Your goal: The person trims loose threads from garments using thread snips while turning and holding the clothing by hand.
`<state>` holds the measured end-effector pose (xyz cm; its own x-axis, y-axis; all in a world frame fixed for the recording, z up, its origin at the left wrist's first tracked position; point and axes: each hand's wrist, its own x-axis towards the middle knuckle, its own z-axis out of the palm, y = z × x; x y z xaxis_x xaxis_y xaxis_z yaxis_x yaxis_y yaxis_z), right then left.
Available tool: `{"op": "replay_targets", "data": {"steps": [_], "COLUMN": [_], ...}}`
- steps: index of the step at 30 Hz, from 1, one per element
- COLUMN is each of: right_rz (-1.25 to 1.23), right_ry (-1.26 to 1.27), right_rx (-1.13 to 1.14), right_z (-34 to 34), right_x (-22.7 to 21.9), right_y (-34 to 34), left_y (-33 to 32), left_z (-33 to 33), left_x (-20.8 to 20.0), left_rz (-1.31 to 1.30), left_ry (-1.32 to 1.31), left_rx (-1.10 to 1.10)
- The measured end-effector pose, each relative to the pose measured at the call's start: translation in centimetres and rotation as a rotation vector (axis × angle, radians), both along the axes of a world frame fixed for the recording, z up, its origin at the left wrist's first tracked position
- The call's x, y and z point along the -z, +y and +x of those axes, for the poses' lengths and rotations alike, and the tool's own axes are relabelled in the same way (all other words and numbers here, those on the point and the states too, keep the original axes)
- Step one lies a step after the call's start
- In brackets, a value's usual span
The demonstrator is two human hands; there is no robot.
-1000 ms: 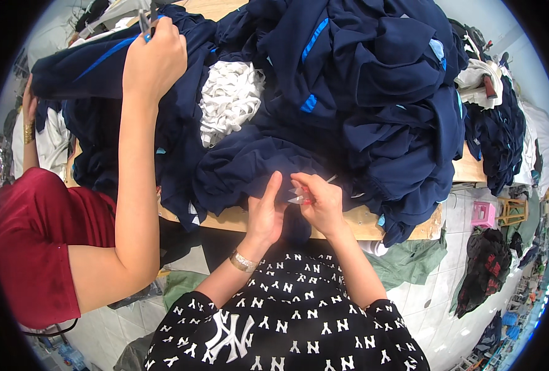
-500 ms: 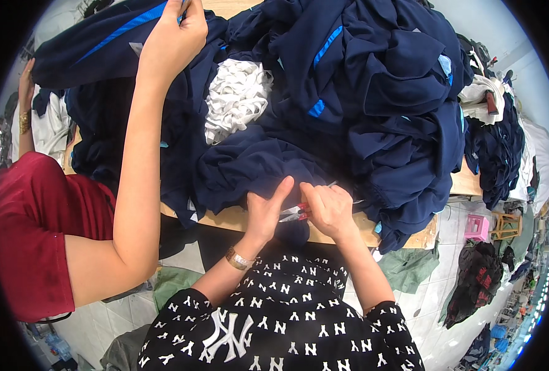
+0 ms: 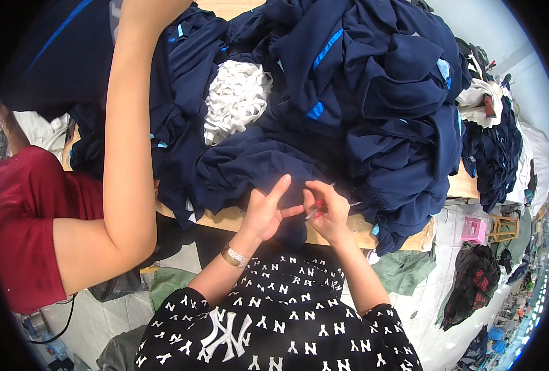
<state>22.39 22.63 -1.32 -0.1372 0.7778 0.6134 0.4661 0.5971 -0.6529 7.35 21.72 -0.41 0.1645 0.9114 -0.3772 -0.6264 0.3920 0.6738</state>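
Note:
My right hand is closed around small red-handled snips, mostly hidden by my fingers; a thin tip pokes out beyond the hand. Beside it my left hand is open, its thumb raised and a finger stretched toward the right hand. Nothing shows in the left palm. Both hands are over the near edge of the wooden table, next to a crumpled navy garment. Just behind that cloth lies a heap of white strips.
A large pile of navy garments with blue trim covers the table's right side. To my left, a co-worker in a red top holds up navy cloth. A pink stool and a dark bundle are on the floor at right.
My right hand has turned and closed further over the snips, whose red handles showed more before. A left finger now extends toward it. The co-worker's arm and cloth have shifted left.

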Motion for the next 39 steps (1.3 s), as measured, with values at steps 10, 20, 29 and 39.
{"op": "replay_targets", "data": {"steps": [10,20,29,39], "right_rz": [-0.326,-0.302,-0.259,-0.354], "right_ry": [0.155,-0.236,-0.213,-0.118], "right_rx": [0.086,0.156,0.149,0.157], "right_z": [-0.1,0.2,-0.2,0.1], "right_x": [0.3,-0.3,-0.1,-0.2], "right_y": [-1.6,-1.5,-1.2,-1.4], "left_y": [0.3,0.2,0.0,0.4], "left_z": [1.0,1.4,1.7,1.2], "left_x": [0.9,0.9,1.1,0.8], "left_rz": [-0.044,-0.002,0.077,-0.004], "left_ry": [-0.258,-0.163,-0.071,-0.172], "left_rx": [-0.164,-0.223,-0.253,-0.221]}}
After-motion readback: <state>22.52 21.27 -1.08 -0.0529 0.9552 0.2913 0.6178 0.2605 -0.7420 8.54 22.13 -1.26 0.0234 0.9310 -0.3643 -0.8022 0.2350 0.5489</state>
